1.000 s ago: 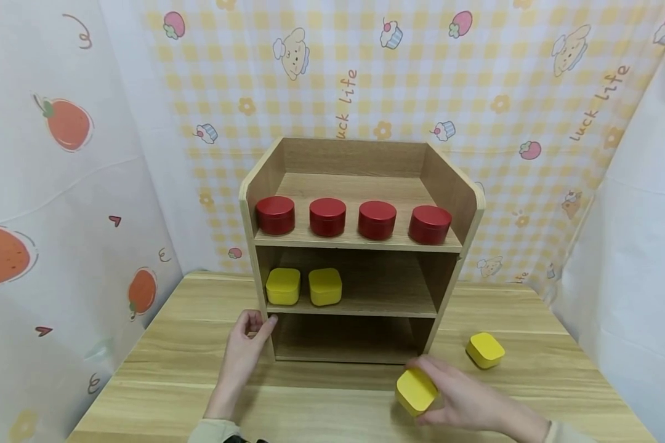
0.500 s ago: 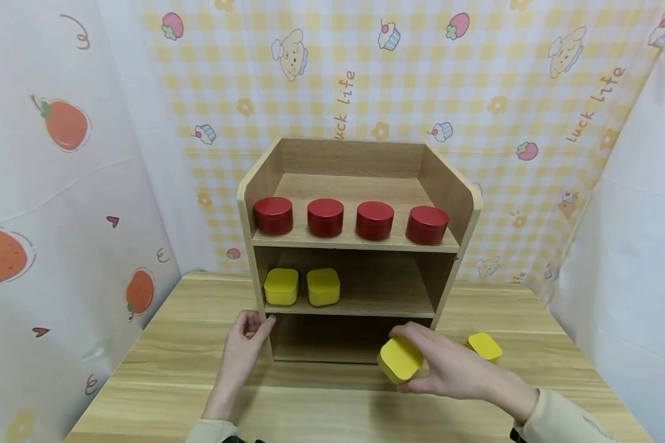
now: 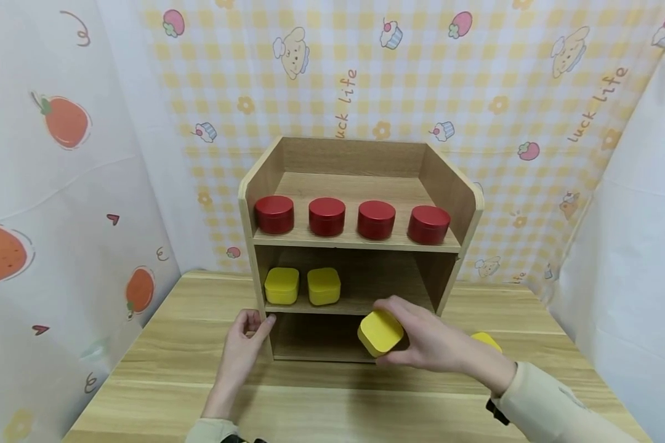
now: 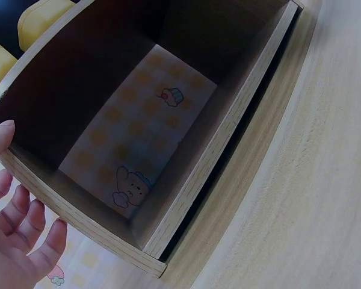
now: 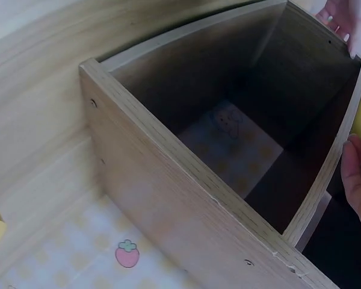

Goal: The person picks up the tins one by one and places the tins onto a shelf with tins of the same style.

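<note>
A small wooden shelf unit point(image 3: 350, 311) stands on the table. My left hand point(image 3: 245, 347) holds its left side panel, thumb at the front edge and fingers along the outside, as the left wrist view shows. My right hand point(image 3: 429, 338) grips a yellow rounded-square box point(image 3: 380, 333), tilted, in front of the lower right openings. Two similar yellow boxes, a left one point(image 3: 282, 286) and a right one point(image 3: 324, 287), sit on the middle shelf's left half. Another yellow box point(image 3: 487, 340) on the table is partly hidden behind my right forearm.
Several round red tins point(image 3: 376, 219) stand in a row along the front of the top shelf. The wooden tabletop point(image 3: 310, 409) runs in front of the unit and to both sides. A patterned cloth point(image 3: 332, 74) hangs behind.
My right hand has lifted the yellow box up and to the left, from low over the table to the front of the shelf openings. My left hand has stayed at the side panel.
</note>
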Tool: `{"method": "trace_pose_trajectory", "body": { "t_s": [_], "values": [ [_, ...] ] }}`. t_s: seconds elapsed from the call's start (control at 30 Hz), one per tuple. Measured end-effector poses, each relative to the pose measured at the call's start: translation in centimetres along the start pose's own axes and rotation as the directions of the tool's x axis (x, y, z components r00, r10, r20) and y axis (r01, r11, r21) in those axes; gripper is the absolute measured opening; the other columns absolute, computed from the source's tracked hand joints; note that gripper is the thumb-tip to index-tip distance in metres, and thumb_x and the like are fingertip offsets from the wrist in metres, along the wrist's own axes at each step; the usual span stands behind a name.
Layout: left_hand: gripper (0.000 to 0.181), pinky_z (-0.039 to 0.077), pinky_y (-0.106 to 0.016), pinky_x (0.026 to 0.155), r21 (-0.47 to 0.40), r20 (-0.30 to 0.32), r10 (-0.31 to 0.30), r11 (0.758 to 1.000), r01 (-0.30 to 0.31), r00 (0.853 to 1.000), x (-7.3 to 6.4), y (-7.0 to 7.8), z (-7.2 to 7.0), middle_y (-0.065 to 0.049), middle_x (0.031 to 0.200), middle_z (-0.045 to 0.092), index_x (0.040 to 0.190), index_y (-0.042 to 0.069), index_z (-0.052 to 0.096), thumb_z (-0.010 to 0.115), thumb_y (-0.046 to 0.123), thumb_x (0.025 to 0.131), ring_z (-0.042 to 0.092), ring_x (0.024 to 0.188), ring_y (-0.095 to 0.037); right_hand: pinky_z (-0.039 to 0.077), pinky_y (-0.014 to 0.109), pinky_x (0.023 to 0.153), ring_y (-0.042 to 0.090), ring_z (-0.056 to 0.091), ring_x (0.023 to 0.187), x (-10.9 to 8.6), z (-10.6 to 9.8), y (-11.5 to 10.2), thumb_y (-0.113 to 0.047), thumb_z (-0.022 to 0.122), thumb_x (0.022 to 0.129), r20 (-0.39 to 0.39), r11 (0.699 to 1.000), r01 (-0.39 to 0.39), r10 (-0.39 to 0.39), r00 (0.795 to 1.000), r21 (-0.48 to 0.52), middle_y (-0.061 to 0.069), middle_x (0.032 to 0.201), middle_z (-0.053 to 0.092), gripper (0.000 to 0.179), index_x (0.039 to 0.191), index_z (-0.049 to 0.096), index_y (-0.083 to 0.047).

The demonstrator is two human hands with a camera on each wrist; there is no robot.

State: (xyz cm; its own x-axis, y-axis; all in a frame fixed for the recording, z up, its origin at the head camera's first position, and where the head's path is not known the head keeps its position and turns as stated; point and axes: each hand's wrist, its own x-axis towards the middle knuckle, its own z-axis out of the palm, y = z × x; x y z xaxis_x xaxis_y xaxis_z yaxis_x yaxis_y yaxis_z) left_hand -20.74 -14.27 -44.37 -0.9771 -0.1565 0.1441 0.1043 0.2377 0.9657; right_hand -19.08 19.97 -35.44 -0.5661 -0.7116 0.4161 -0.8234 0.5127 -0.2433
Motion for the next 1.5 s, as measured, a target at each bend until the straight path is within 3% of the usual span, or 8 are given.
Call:
{"method": "trace_pose_trajectory", "body": {
  "t_s": [0.13,0.5,0.77,1.03,1.13,1.33,1.5],
  "values": [
    [0.033,0.041,-0.024,0.071,0.002,-0.007,0.016,1.0,-0.016,1.0,0.5,-1.0,0.2,-0.006,0.096,0.05,0.101,0.006,0.051,0.069,0.032,0.093,0.048,0.087,-0.017,0.051,0.029,0.077,0.008,0.054,0.091,0.8,0.0,0.2,-0.039,0.084,0.076,-0.019,1.0,-0.016,0.016,1.0,-0.005,-0.003,0.112,0.056,0.073,0.129,0.047,-0.005],
    [0.035,0.041,-0.025,0.069,0.0,-0.015,0.039,0.999,-0.039,0.999,0.4,-1.2,0.2,-0.006,0.094,0.049,0.099,0.007,0.05,0.069,0.036,0.092,0.048,0.088,-0.018,0.051,0.03,0.078,0.011,0.056,0.093,2.8,0.2,0.5,-0.043,0.083,0.077,-0.046,0.993,-0.116,0.116,0.992,0.006,0.001,0.117,0.057,0.073,0.129,0.049,-0.004],
    [0.03,0.039,-0.024,0.07,0.006,-0.008,0.011,1.0,-0.011,1.0,0.6,-1.2,0.2,-0.005,0.093,0.048,0.1,0.005,0.049,0.069,0.028,0.093,0.046,0.087,-0.016,0.052,0.032,0.077,0.014,0.058,0.09,4.1,0.3,0.8,-0.044,0.084,0.075,-0.122,0.96,-0.28,0.276,0.953,-0.011,0.003,0.114,0.06,0.074,0.129,0.05,-0.006],
    [0.029,0.038,-0.024,0.071,0.024,-0.004,0.0,1.0,0.0,1.0,0.6,-0.9,0.2,-0.005,0.092,0.049,0.1,0.005,0.049,0.068,0.027,0.094,0.046,0.088,-0.016,0.053,0.036,0.076,0.019,0.061,0.086,5.1,0.6,0.9,-0.048,0.082,0.075,-0.193,0.936,-0.349,0.337,0.922,-0.035,0.006,0.108,0.062,0.075,0.128,0.051,-0.005],
    [0.028,0.038,-0.024,0.072,0.009,-0.003,0.0,1.0,0.0,1.0,0.3,-0.3,0.2,-0.006,0.092,0.048,0.099,0.005,0.049,0.068,0.025,0.094,0.046,0.088,-0.017,0.052,0.037,0.075,0.02,0.061,0.085,5.3,0.7,0.9,-0.05,0.081,0.075,-0.202,0.928,-0.37,0.355,0.913,-0.038,0.008,0.106,0.063,0.076,0.128,0.051,-0.004],
    [0.026,0.038,-0.024,0.071,0.0,0.007,0.018,1.0,-0.018,1.0,-1.0,2.4,0.0,-0.008,0.09,0.047,0.097,0.002,0.048,0.067,0.02,0.095,0.045,0.086,-0.019,0.053,0.037,0.073,0.021,0.061,0.084,5.5,1.2,0.8,-0.052,0.08,0.076,-0.197,0.906,-0.421,0.407,0.892,-0.033,0.01,0.105,0.062,0.076,0.128,0.05,-0.005],
    [0.032,0.038,-0.025,0.072,0.007,-0.005,0.025,1.0,-0.025,1.0,0.1,-0.2,0.2,-0.006,0.092,0.048,0.099,0.005,0.049,0.068,0.03,0.094,0.045,0.088,-0.018,0.052,0.035,0.071,0.019,0.059,0.082,5.5,1.9,0.8,-0.051,0.08,0.076,-0.203,0.897,-0.441,0.426,0.882,-0.03,0.008,0.102,0.061,0.075,0.127,0.05,-0.005]
  ]
}}
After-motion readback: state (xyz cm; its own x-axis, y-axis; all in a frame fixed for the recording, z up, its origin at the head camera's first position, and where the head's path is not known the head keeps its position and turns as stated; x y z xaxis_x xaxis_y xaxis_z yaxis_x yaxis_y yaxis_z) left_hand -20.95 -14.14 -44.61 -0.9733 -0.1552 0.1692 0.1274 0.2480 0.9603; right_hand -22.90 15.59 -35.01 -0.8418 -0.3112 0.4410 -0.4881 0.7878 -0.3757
